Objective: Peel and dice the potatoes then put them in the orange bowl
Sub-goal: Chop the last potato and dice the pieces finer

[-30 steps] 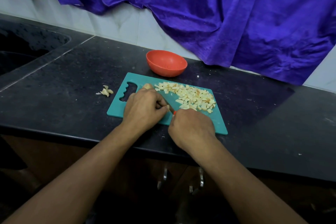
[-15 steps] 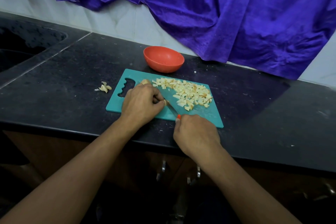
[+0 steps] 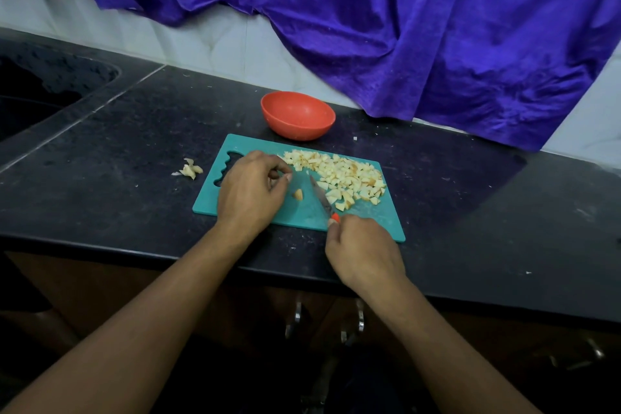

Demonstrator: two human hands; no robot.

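counter of black stone bears our teal cutting board, the orange bowl just behind it. diced potatoes pile on the board's right. our left hand curls beside them, pinching or not we cannot tell; our right hand grips the knife.

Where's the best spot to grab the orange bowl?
Probably pinch the bowl by its left rim, coming from above. It stands upright and empty, its round wall offers little hold, the board lies close in front and the cloth hangs near its right.
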